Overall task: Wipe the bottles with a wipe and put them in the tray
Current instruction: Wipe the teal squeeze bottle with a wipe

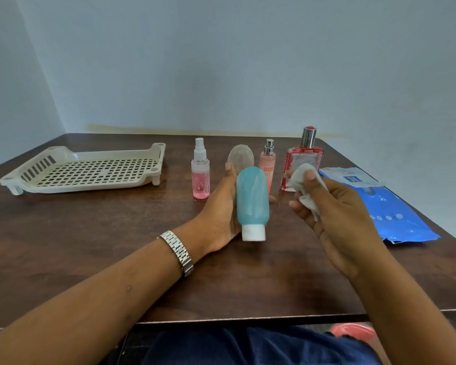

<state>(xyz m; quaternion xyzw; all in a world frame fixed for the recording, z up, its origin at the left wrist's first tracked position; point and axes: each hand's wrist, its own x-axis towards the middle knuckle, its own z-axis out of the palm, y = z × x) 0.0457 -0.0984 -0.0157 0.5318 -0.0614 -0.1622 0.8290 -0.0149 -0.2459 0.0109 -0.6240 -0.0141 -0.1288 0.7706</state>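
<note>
Turquoise squeeze bottle with a white cap rests cap-down in the left hand, fingers wrapped behind it, above the dark wooden table. Just right, the right hand pinches a crumpled white wipe. Three spray bottles stand behind; the empty slotted cream tray sits far left, a blue wipes pack near the right edge.

I see a dark brown wooden table pushed into a corner where two plain pale blue-grey walls meet. A yellowish strip runs along the far wall just above the tabletop, perhaps worn paint. The light looks soft and even, with faint reflections on the wood.
</note>
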